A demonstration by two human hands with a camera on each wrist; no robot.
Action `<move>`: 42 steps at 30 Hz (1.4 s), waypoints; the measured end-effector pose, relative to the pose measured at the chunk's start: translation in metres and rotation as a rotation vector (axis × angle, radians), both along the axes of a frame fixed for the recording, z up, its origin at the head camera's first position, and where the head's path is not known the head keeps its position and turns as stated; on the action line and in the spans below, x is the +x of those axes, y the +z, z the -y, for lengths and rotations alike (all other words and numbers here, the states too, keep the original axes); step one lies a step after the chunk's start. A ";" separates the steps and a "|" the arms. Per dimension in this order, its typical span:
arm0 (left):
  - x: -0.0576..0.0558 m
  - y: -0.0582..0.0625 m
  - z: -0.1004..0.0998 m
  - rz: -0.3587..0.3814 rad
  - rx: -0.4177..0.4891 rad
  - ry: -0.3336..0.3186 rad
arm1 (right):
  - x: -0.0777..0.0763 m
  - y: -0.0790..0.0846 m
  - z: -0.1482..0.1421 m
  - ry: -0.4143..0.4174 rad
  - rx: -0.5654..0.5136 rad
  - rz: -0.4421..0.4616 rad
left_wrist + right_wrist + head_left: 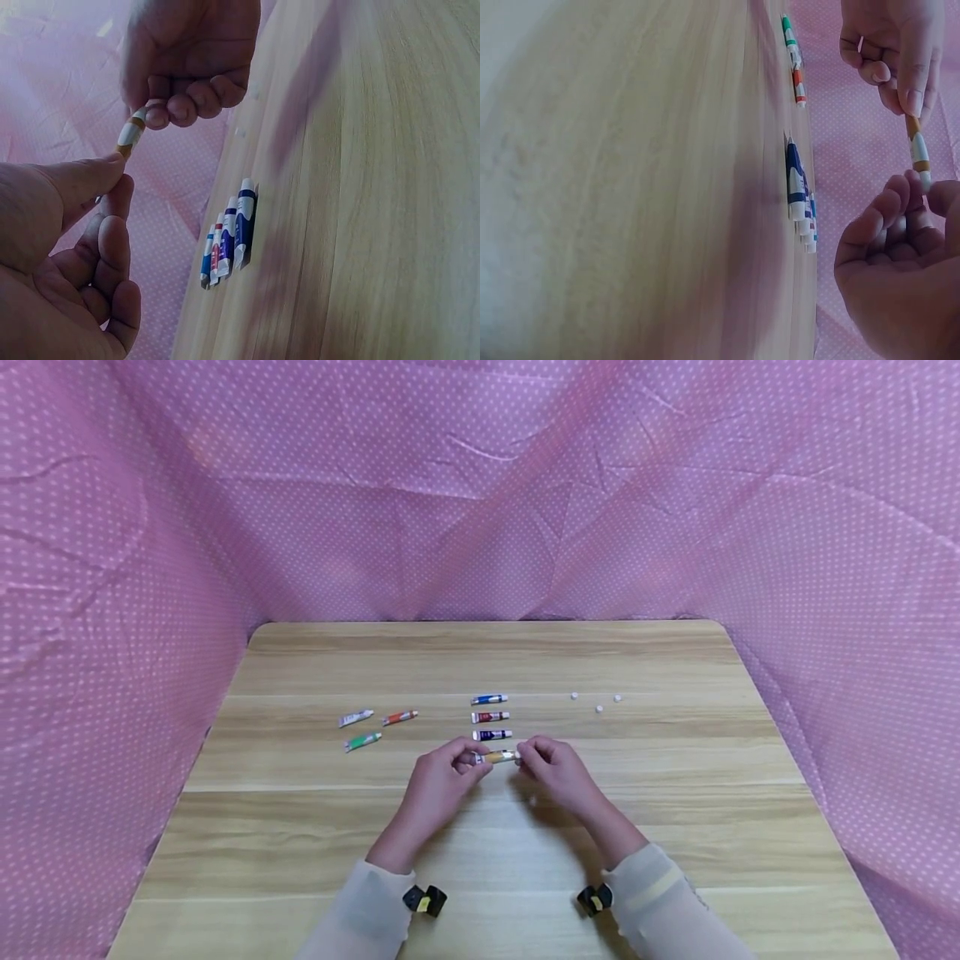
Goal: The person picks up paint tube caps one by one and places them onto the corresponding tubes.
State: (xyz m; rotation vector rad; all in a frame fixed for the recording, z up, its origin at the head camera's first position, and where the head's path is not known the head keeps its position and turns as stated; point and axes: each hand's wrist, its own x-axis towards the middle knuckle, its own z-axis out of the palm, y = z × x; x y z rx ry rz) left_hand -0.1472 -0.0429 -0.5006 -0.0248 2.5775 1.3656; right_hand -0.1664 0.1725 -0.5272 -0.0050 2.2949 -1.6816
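An ochre-yellow paint tube (498,757) is held level above the table between both hands. My left hand (447,777) pinches its crimped end between thumb and forefinger, the other fingers loosely curled. At the other end, thumb and fingertips of my right hand (561,774) pinch the white cap (925,180), partly covering it. Just beyond the hands lie a purple tube (492,735), a red tube (491,717) and a blue tube (489,699) in a row, white ends to the right. Nearest in that row, a dark navy tube (244,223) shows in the left wrist view.
To the left lie a white tube (356,718), an orange tube (401,717) and a green tube (363,742). Small white caps (598,709) are scattered at the back right. The wooden table (300,827) ends at a pink dotted cloth (480,527).
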 end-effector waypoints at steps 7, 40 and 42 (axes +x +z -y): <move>0.001 -0.003 -0.001 -0.029 -0.001 -0.008 | 0.001 0.000 -0.004 0.029 0.036 0.038; 0.006 0.005 0.002 -0.025 0.003 -0.015 | 0.007 -0.004 -0.014 0.016 0.034 -0.184; 0.007 0.004 0.002 -0.040 -0.007 -0.018 | 0.007 -0.006 -0.013 0.020 0.022 -0.164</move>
